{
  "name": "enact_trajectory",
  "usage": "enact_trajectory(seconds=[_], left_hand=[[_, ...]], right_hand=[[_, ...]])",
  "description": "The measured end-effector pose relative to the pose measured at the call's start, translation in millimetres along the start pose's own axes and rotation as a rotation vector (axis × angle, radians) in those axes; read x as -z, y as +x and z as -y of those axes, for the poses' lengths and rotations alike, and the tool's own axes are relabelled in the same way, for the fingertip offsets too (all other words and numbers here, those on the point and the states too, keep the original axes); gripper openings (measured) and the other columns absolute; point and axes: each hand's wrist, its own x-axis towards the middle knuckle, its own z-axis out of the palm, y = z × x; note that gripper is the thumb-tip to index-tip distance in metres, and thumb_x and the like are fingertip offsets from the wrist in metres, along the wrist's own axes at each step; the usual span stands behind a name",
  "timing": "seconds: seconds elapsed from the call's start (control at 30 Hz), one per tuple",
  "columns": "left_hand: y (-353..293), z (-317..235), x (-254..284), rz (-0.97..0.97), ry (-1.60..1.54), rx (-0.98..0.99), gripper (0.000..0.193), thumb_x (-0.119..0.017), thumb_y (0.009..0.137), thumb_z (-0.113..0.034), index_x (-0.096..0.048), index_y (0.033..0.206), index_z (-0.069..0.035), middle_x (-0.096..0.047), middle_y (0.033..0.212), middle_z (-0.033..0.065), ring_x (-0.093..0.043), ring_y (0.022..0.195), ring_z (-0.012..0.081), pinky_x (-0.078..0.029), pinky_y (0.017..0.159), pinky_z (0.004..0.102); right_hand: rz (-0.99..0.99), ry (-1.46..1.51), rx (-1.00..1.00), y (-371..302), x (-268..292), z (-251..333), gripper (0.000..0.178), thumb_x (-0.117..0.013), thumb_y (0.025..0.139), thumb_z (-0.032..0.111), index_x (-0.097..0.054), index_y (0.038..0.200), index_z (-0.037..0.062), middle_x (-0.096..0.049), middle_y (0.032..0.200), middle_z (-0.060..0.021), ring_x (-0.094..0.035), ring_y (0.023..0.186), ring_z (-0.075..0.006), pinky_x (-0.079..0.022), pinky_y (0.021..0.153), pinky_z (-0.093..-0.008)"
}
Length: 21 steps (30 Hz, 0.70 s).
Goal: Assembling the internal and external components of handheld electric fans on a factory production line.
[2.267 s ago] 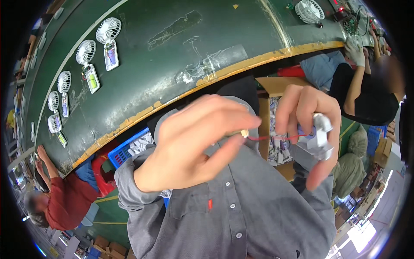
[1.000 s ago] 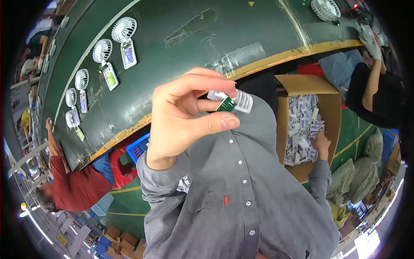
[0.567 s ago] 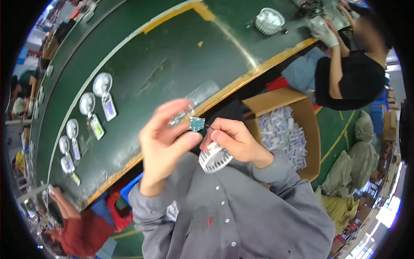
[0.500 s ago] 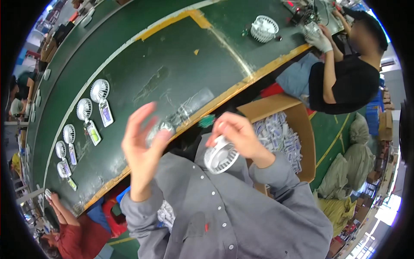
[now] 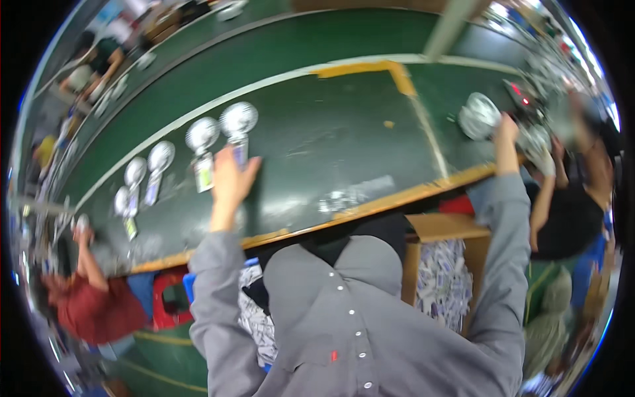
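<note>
My left hand [image 5: 231, 178] is over the green table, thumb spread from the fingers, around the purple-labelled handle of a small white handheld fan [image 5: 238, 120]. Whether the fingers touch it is blurred. Beside it lies another handheld fan [image 5: 202, 135] with a green-labelled handle, and several more fans [image 5: 161, 157] run to the left. My right arm is stretched far right. My right hand [image 5: 507, 131] has its fingers closed at the edge of white round fan guards [image 5: 477, 118]; blur hides the fingertips.
A cardboard box [image 5: 409, 274] filled with small white packets stands right of my lap. Plastic film [image 5: 354, 193] lies near the yellow table edge. A co-worker in black [image 5: 572, 221] sits right, another in red [image 5: 99, 308] left. A grey post [image 5: 446, 30] rises beyond the table.
My hands have parted from in front of my chest. The left went forward to a fan; the right, which held a round white fan part, went far right to the guards. The view has turned.
</note>
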Motion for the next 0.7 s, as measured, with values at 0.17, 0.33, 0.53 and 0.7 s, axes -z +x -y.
enact_trajectory(seconds=[0.17, 0.33, 0.53, 0.7], left_hand=[[1.1, -9.9, -6.2, -0.042, -0.094, 0.063, 0.056, -0.073, 0.078, -0.024, -0.051, 0.125, -0.003, -0.056, 0.111, 0.0199, -0.058, 0.101, 0.0404, -0.051, 0.082, 0.0475], [5.1, -51.5, 12.0, 0.182, -1.205, 0.497, 0.057, -0.064, 0.092, -0.021, -0.04, 0.135, 0.006, -0.062, 0.117, 0.0195, -0.066, 0.097, 0.0246, -0.056, 0.083, 0.0355], [-54.4, -173.2, 33.2, 0.182, -1.534, 0.154, 0.059, -0.069, 0.083, -0.004, -0.041, 0.135, 0.0, -0.055, 0.128, 0.0157, -0.058, 0.115, 0.0255, -0.05, 0.095, 0.0373], [-84.6, -183.5, 44.1, -0.041, -0.686, -0.554, 0.064, -0.083, 0.066, -0.03, -0.058, 0.12, -0.006, -0.053, 0.13, 0.0141, -0.051, 0.121, 0.0358, -0.038, 0.102, 0.0556]], right_hand=[[0.037, -0.776, 0.228, 17.4, 32.1, -38.1, 0.063, -0.058, 0.084, 0.053, -0.067, 0.116, -0.0011, -0.066, 0.116, -0.0226, -0.06, 0.111, -0.0376, -0.04, 0.099, -0.0481], [0.181, -0.528, 0.615, -149.6, 7.2, -14.8, 0.06, -0.061, 0.091, 0.04, -0.053, 0.13, -0.0045, -0.058, 0.127, -0.0201, -0.051, 0.121, -0.0335, -0.033, 0.108, -0.0398], [1.325, 0.072, -0.071, -404.0, -25.6, 57.1, 0.053, -0.052, 0.098, 0.029, -0.04, 0.14, -0.0009, -0.051, 0.134, -0.0137, -0.049, 0.124, -0.0222, -0.037, 0.105, -0.035], [1.262, 0.135, -0.37, -428.1, -11.6, 77.0, 0.037, -0.064, 0.088, 0.006, -0.049, 0.121, -0.0016, -0.059, 0.094, -0.0011, -0.057, 0.08, -0.0056, -0.047, 0.067, -0.0214]])
